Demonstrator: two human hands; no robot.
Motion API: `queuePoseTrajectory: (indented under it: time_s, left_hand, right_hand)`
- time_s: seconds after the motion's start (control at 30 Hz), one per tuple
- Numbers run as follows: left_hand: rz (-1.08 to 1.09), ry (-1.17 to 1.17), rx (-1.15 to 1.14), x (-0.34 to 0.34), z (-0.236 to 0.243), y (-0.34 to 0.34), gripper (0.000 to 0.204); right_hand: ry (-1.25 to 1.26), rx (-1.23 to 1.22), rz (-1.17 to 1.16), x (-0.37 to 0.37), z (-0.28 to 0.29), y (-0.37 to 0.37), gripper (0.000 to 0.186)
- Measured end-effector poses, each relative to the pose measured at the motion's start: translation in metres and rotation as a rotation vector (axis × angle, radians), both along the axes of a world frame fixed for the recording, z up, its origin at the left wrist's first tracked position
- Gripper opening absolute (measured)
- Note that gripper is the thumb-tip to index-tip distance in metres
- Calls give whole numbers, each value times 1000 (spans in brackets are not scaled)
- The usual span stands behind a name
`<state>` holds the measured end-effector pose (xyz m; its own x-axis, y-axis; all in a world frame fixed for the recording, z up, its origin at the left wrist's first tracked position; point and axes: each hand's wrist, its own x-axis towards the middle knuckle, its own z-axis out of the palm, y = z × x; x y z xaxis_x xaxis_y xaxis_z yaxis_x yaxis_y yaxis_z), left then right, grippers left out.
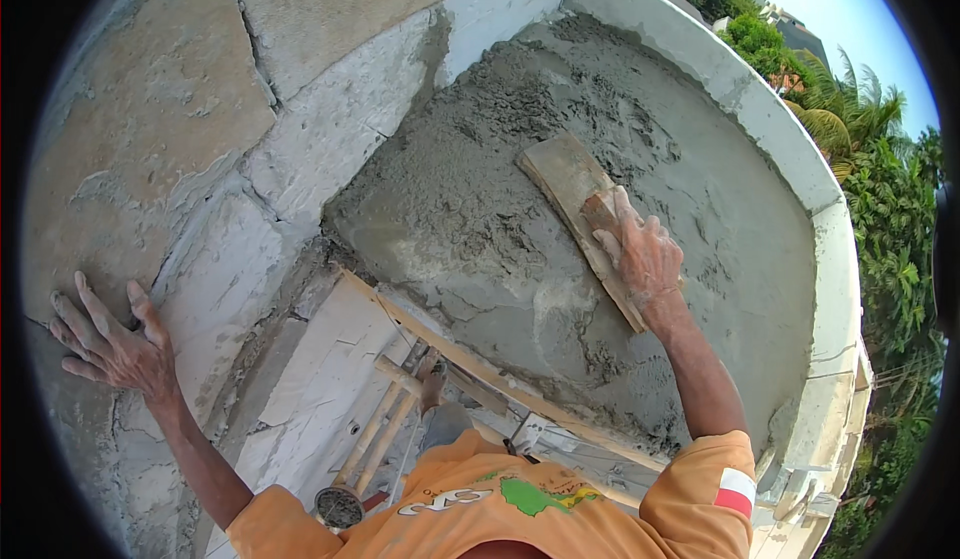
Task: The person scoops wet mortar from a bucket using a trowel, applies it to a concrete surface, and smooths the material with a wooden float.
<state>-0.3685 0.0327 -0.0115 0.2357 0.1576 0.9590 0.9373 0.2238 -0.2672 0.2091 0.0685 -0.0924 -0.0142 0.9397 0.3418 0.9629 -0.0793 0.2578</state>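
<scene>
1. Mortar (pixel 465 209), wet, spread btwn curved low wall (pixel 835 289) & wooden edge board (pixel 455 352).
2. Wooden float (pixel 570 184) rests on it, approx. mid-area; R grip (pixel 645 257) closed round its handle.
3. L grip (pixel 120 349) empty, fingers spread, laid on concrete surface (pixel 150 109) at far L.
4. Done, prob.: R side, fairly smooth right up to low wall.
5. To do, prob.: lumpy stretch L of & beyond float, plus rough patches nr edge board; approx. half, I'd guess.
</scene>
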Motion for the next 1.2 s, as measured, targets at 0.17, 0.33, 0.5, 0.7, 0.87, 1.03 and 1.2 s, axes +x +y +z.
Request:
queuePoseTrajectory:
  time_s: [0.17,0.33,0.5,0.7,0.87,1.03,1.2]
  left_hand:
    - [36,36,1,-5,4,-9,60]
    - [25,19,-18,-2,1,-6,61]
    - [-25,26,-9,-3,-3,0,60]
    - [38,34,-23,-6,5,-11,60]
    - [34,25,-26,-4,-4,-6,62]
    - [27,28,-8,-5,1,-10,61]
    - [49,22,-9,1,4,-8,61]
  right_hand:
    - [-77,96,-100,34,9,-36,68]
    - [19,155,146,-34,29,-20,64]
    - [182,9,512,-139,3,-12,64]
    - [162,-8,485,-128,-4,-24,63]
    - [107,1,183,-50,1,-58,62]
    - [44,82,-111,39,4,-94,69]
    - [70,11,-394,69,35,-102,69]
